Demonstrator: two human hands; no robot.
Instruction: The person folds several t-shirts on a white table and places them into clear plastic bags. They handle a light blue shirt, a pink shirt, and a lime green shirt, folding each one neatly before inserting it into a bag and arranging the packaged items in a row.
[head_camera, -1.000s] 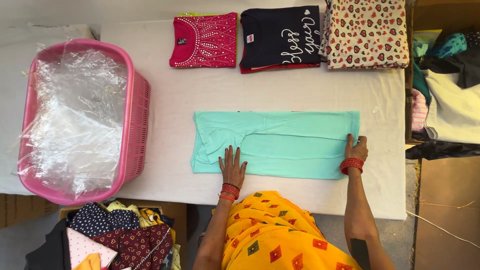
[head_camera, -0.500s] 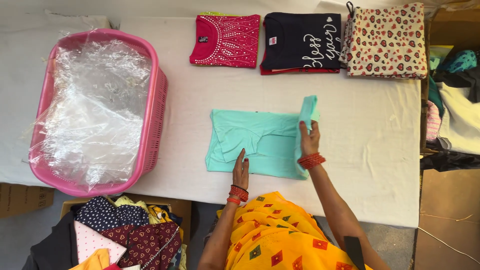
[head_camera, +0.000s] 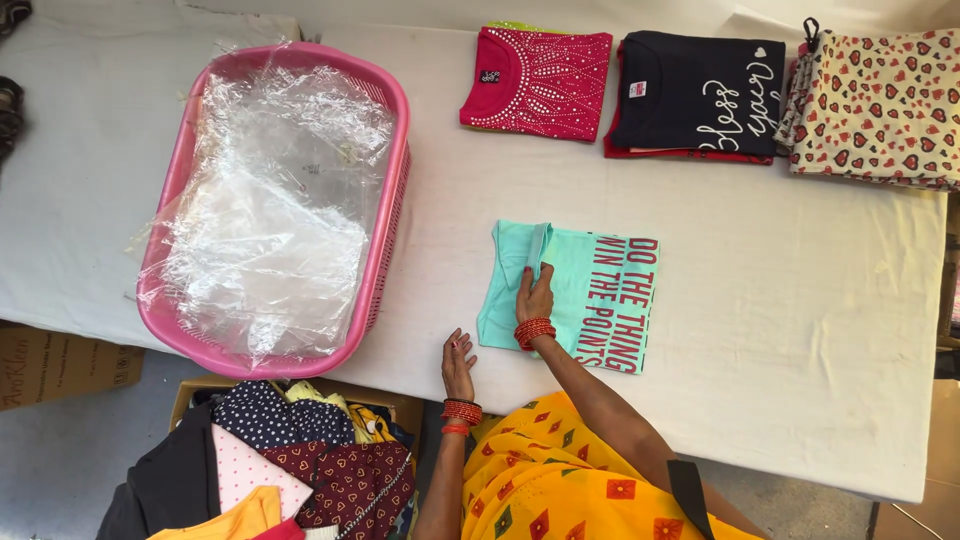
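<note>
A mint-green T-shirt with red print lies folded in half on the white table. My right hand reaches across and presses flat on the shirt's left part, fingers near the folded edge. My left hand rests open on the table just off the shirt's lower left corner, touching no cloth. Both wrists wear red bangles.
A pink basket full of clear plastic bags sits at the left. Folded stacks line the far edge: a red top, a navy shirt, a heart-print cloth. A box of mixed clothes stands below the table.
My right hand carried the shirt's right end over to the left, folding it in half with the print up. My left hand slid off the shirt onto the table.
</note>
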